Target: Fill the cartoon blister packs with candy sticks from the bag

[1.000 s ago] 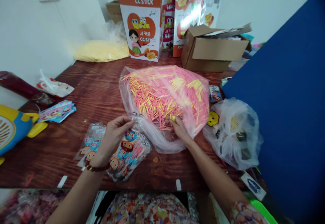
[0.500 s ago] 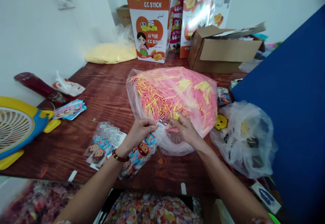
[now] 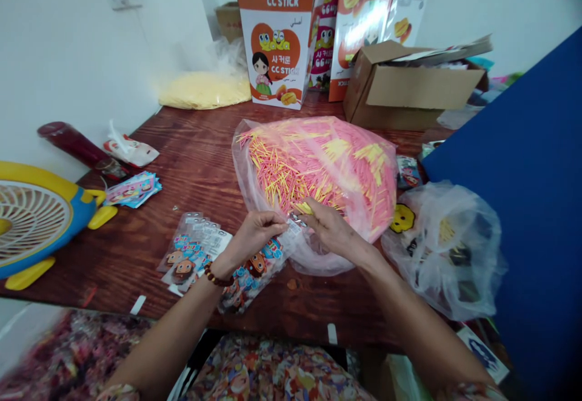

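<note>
My left hand pinches the top edge of a clear printed packet, which slants down toward the table's front edge. My right hand is closed at the mouth of that packet, with yellow-ended sticks showing at its fingertips; how many it holds is hidden. Just beyond both hands lies a large clear bag full of thin pink and yellow sticks, its open side toward me. Left of my left hand, several more printed packets lie fanned out and overlapping.
A crumpled clear bag lies at the right, beside a blue panel. Cartons and an open cardboard box stand at the back. A yellow-blue fan, a bottle and blue-pink packets are at the left.
The view has shifted a little, so the scene sits slightly further right. My right hand has drawn closer to the packet's mouth and its fingers point more toward it. My left hand keeps its pinch.
</note>
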A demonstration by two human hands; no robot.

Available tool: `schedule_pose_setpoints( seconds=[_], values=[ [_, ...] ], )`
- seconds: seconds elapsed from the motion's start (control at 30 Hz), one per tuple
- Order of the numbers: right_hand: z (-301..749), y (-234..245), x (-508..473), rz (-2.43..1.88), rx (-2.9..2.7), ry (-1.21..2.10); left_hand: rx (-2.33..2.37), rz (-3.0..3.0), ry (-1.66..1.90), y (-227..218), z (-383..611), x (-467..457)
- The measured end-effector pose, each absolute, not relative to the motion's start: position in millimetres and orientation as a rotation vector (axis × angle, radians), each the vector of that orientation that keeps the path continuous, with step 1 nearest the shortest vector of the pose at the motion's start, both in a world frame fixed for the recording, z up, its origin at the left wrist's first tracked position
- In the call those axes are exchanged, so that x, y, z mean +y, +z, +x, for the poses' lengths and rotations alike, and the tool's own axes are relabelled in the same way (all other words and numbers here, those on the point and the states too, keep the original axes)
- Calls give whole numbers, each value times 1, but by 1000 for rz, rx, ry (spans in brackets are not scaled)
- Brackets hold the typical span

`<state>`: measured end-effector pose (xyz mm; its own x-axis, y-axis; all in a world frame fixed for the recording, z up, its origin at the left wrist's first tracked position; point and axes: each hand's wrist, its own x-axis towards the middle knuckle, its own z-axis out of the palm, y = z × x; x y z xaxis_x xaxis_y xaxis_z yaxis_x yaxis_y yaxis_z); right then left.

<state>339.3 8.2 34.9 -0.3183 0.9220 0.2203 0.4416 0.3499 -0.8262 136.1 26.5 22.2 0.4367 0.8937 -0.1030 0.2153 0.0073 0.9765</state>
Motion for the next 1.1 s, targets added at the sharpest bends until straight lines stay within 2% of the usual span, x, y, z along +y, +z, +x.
schedule_pose_setpoints(
  seconds=[0.2, 0.33, 0.47, 0.63, 0.77, 1.1],
  values=[
    [338, 24, 8, -1173, -1989, 743, 1021, 1537, 693, 16, 134, 27],
    [338, 25, 8, -1180, -1899, 894, 1026, 1633, 656, 8, 131, 26],
    [337, 35, 8, -1141, -1450, 993, 971, 1639, 750, 8, 131, 23],
    [325, 54, 8, -865, -933, 1044, 927, 1619, 818, 15, 138, 18],
    [312, 62, 8, -860, -920, 1007, 893, 1600, 832, 19, 145, 17],
    [307, 47, -1, -852, -1008, 1095, 892, 1451, 924, 19, 149, 19]
  ],
)
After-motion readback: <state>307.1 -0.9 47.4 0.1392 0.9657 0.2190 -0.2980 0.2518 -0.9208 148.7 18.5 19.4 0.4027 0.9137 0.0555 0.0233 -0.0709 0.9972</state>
